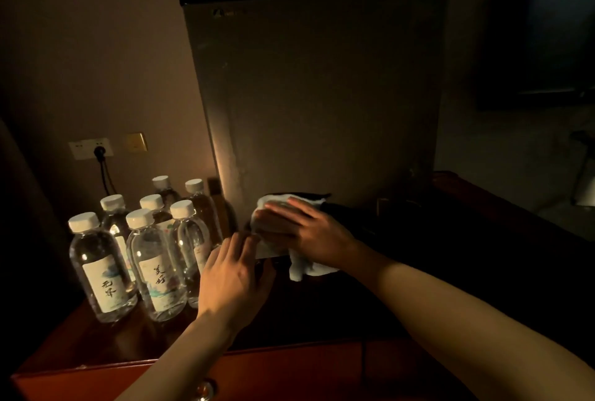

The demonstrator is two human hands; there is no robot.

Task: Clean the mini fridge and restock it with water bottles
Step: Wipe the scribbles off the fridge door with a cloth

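A grey mini fridge (315, 91) with a black top trim stands on a dark wooden cabinet (289, 365), its door closed. At the fridge's lower left corner my right hand (306, 233) presses a white cloth (299, 267) flat against the bottom edge of the door. My left hand (235, 275) rests with straight fingers just left of the cloth, touching the fridge's base. Several clear water bottles (154, 259) with white caps and paper labels stand clustered to the left of the fridge.
A wall socket (91, 148) with a black plug and cable sits behind the bottles, beside a yellowish switch plate (136, 142). A dark television (544, 30) hangs at the upper right. The scene is dimly lit.
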